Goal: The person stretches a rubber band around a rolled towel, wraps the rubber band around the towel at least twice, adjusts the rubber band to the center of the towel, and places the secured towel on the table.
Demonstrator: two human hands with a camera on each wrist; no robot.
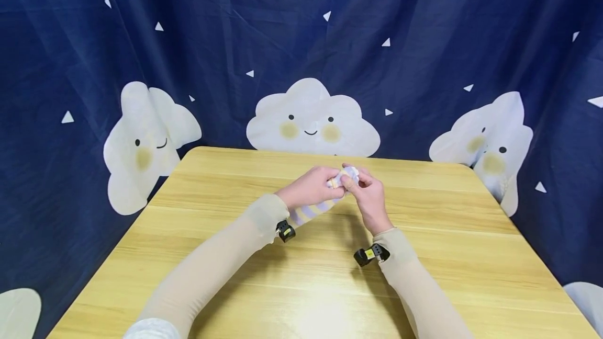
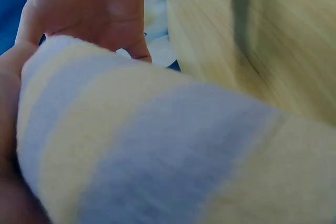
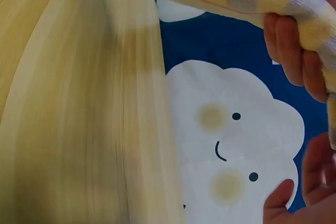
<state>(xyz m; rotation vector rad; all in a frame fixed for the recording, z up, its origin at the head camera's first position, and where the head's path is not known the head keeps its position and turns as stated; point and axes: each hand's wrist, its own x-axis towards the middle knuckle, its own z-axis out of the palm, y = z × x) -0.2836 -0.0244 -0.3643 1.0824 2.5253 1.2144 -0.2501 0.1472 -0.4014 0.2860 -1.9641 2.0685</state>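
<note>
A fuzzy lavender-and-yellow striped towel (image 1: 311,212) is held up above the table. Its pale hem with a thin pink line shows in the right wrist view. My left hand (image 1: 313,187) grips the towel from the left, its fingers (image 3: 287,45) curled round the cloth. Opposite it, my right hand (image 1: 369,198) pinches the bunched end, thumb laid over the front. The longer part hangs toward the lower left beneath my left wrist. Striped cloth (image 2: 173,140) fills much of the left wrist view, with my right hand (image 2: 92,9) behind it.
A light wooden table (image 1: 301,271) lies below both hands. Behind it hangs a dark blue curtain (image 1: 212,30) printed with white smiling clouds and small white triangles. Black wrist cameras sit at the left cuff (image 1: 285,230) and the right cuff (image 1: 371,255).
</note>
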